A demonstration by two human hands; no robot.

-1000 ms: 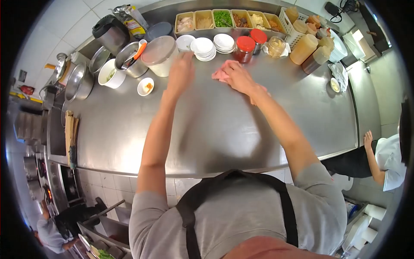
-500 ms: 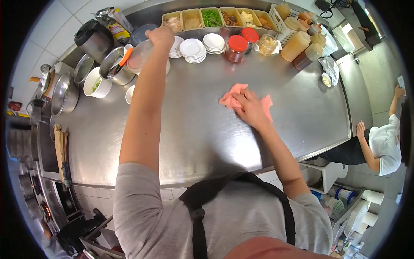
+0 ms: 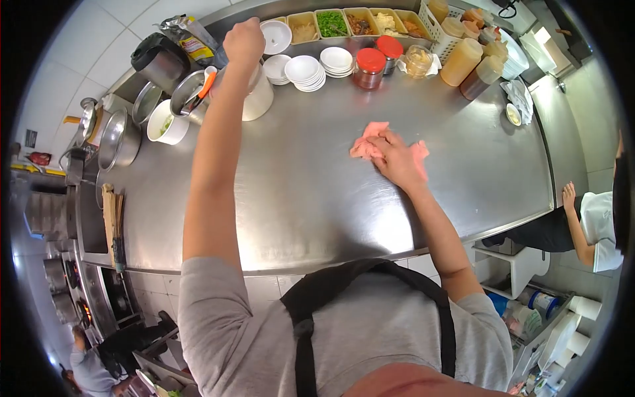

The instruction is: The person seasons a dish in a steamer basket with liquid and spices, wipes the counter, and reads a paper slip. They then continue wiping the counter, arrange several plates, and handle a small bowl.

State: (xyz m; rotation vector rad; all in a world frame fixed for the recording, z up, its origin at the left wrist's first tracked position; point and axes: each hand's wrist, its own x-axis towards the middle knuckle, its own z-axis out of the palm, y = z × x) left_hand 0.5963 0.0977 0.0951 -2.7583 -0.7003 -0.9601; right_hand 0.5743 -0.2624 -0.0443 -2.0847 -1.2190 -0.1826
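Note:
My left hand (image 3: 243, 44) is stretched to the far side of the counter, its fingers curled. A small round white dish (image 3: 276, 36) shows at its right edge, over the end of the row of food tubs, and looks held by it; the fingertips are hidden. Below that hand stands a pale round tub (image 3: 258, 98), partly covered by my forearm. My right hand (image 3: 399, 161) presses down on a crumpled pink cloth (image 3: 370, 141) on the steel counter (image 3: 311, 165), with cloth showing on both sides of the fingers.
Stacks of white dishes (image 3: 306, 73) and red-lidded jars (image 3: 369, 68) stand before the tubs (image 3: 331, 24). Sauce bottles (image 3: 462, 61) are at the right. Steel bowls (image 3: 120, 140) and a white bowl (image 3: 169, 124) line the left. A co-worker (image 3: 595, 225) is at far right.
The view has shifted slightly. My left hand has moved up and away from me, and a white dish now shows beside it. My right hand stays on the pink cloth.

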